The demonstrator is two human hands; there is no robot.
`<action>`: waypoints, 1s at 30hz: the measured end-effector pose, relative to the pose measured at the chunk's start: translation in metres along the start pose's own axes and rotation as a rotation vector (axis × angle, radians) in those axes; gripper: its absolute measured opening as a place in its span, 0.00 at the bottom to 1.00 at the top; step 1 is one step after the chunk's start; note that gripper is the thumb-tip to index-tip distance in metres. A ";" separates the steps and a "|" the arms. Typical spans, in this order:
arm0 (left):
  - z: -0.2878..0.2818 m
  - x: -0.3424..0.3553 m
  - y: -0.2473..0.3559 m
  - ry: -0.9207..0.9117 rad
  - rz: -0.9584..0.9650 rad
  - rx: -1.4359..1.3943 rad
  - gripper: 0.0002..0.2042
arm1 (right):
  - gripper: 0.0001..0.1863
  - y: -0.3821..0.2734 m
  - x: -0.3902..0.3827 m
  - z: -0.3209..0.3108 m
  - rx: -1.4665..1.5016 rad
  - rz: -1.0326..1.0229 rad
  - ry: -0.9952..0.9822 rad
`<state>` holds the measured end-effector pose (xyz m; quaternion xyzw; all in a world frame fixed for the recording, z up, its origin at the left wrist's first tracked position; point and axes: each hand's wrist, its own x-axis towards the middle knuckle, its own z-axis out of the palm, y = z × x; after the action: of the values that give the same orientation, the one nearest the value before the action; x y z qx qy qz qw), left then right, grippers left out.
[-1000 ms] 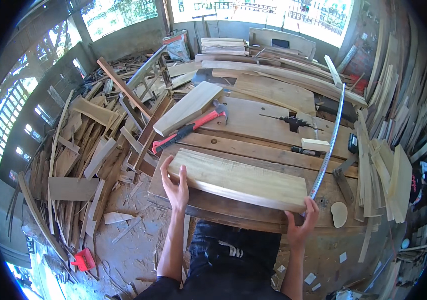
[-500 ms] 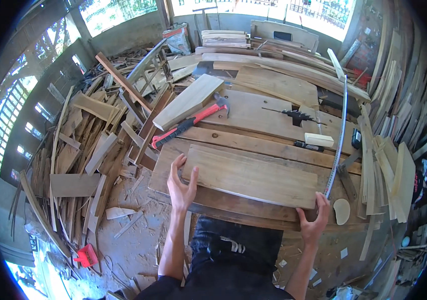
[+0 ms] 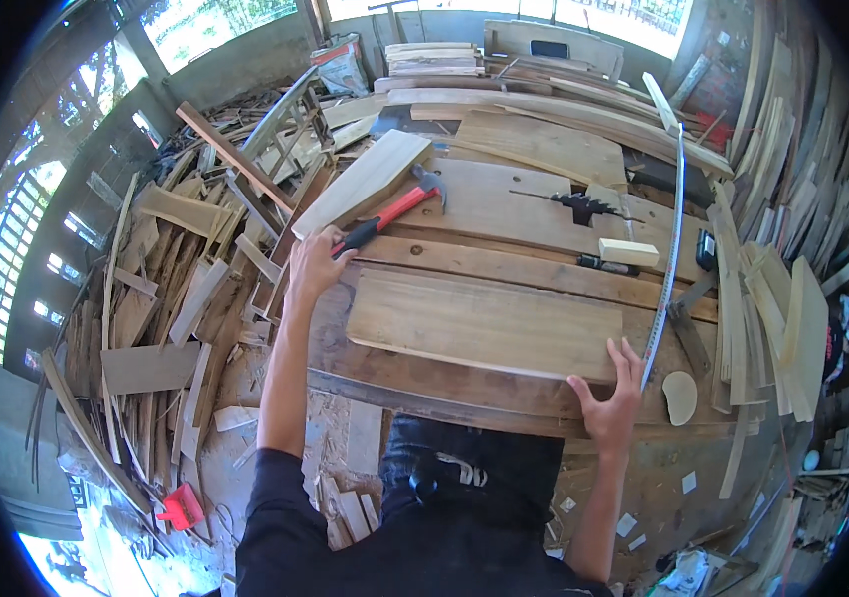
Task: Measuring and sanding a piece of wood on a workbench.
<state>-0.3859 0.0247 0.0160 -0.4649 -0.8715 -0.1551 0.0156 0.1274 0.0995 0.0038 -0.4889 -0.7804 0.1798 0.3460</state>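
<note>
My left hand [image 3: 321, 259] has reached the grip end of a red-and-black claw hammer [image 3: 400, 206], its fingers closed on the handle. The hammer lies beside a thick pale board [image 3: 363, 177]. My right hand [image 3: 603, 396] holds the right end of a flat light board [image 3: 482, 320] at the bench's near edge, thumb at the front edge and fingers at the end. A long extended tape measure [image 3: 668, 274] rises beside that hand toward the back of the workbench [image 3: 424, 393].
A saw blade [image 3: 583, 207], small pale block [image 3: 628, 251], black cylinder [image 3: 598, 265] and black device [image 3: 705, 251] lie on the bench. Offcuts heap at left [image 3: 151, 368]; strips and planks stand at right [image 3: 782, 328]. A red dustpan [image 3: 182, 505] is on the floor.
My left hand has left the flat board's left end and moved up and leftward onto the hammer handle. The board sits slightly farther back in view, with my right hand still at its end.
</note>
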 end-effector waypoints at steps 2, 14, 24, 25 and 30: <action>0.003 0.000 0.001 -0.028 0.110 0.011 0.20 | 0.42 -0.004 0.010 -0.003 0.046 0.035 -0.061; -0.006 0.012 0.040 -0.178 0.090 0.026 0.29 | 0.65 -0.011 0.029 0.005 -0.306 -0.164 -0.048; -0.020 0.010 0.059 -0.147 0.054 -0.137 0.26 | 0.69 -0.030 0.078 0.031 -0.294 -0.399 -0.444; -0.026 0.003 0.063 -0.153 0.056 -0.201 0.25 | 0.68 -0.029 0.078 0.032 -0.290 -0.420 -0.383; -0.032 -0.061 0.066 -0.082 -0.018 -0.633 0.24 | 0.68 -0.034 0.081 0.029 -0.300 -0.371 -0.423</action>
<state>-0.3016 0.0008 0.0525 -0.4448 -0.7840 -0.3998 -0.1663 0.0616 0.1577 0.0344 -0.3358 -0.9286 0.0942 0.1271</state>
